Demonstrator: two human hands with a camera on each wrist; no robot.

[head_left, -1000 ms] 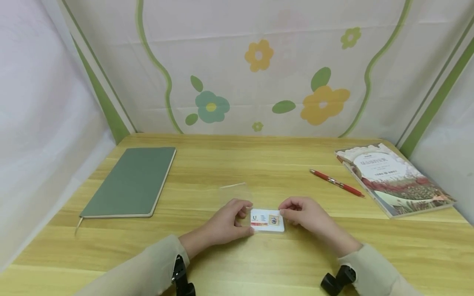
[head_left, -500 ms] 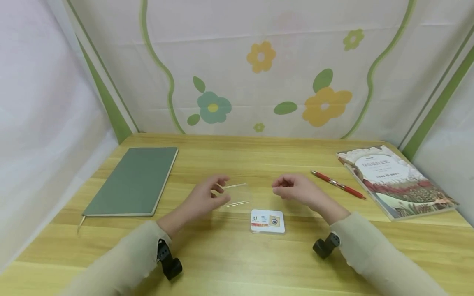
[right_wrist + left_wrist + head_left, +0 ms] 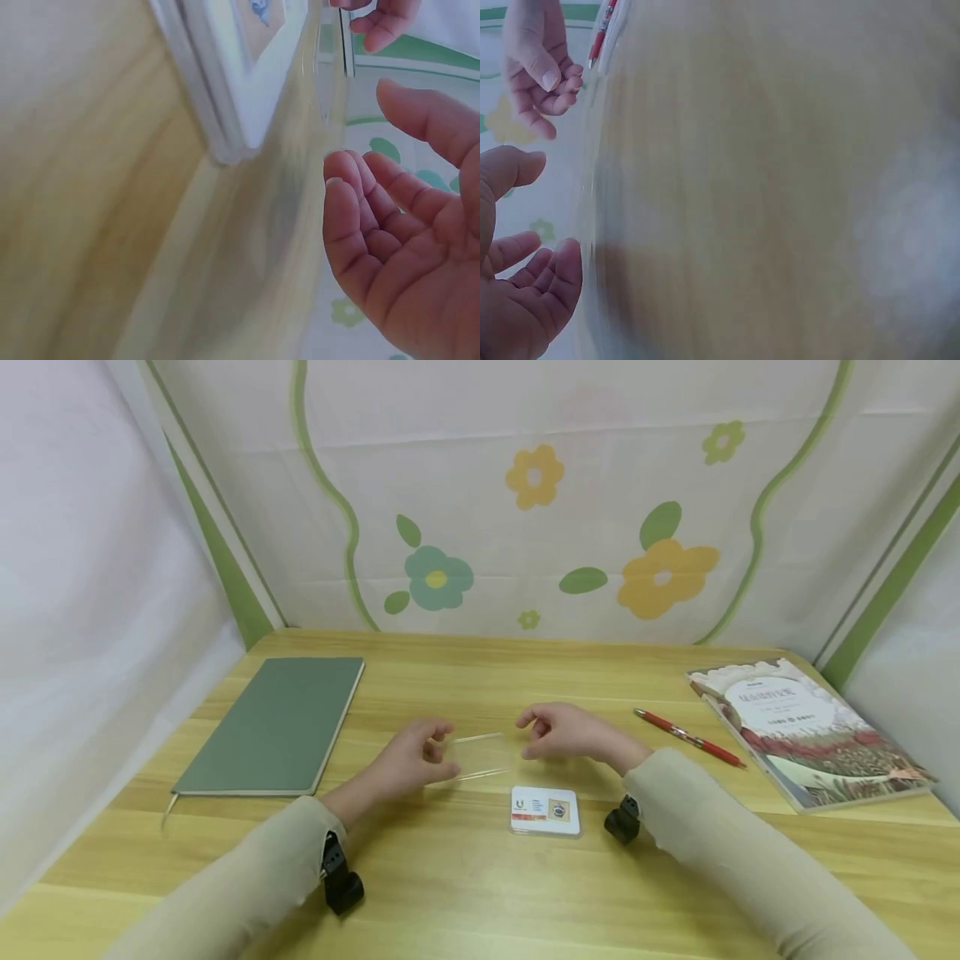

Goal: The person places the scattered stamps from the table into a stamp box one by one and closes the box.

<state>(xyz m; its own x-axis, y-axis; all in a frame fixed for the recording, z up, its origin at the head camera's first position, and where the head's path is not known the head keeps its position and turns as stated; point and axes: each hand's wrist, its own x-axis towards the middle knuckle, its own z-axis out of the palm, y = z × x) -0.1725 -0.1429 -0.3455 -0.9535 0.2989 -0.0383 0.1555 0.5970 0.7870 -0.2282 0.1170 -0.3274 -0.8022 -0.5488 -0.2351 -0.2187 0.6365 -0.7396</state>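
Observation:
A small flat clear case (image 3: 544,831) with a white printed card and a little square picture lies on the table. Just beyond it, to the left, is a transparent rectangular plastic piece (image 3: 484,773); only its two bright edges show well. My left hand (image 3: 408,762) is at the left end of that piece, thumb and fingers spread apart; whether it touches is unclear. On the other side, my right hand (image 3: 573,732) hovers past the case with loosely bent fingers, nothing between them. In the right wrist view, the case (image 3: 225,82) sits beside the right hand (image 3: 420,232).
A green notebook (image 3: 273,727) with a ribbon lies at the left. On the right are a red pen (image 3: 688,737) and an illustrated book (image 3: 810,731). A white curtain (image 3: 465,502) with flowers closes off the table's back.
Both hands have left the case, which stays on the table. The left hand moved left and forward to the transparent piece; the right moved forward and left towards it.

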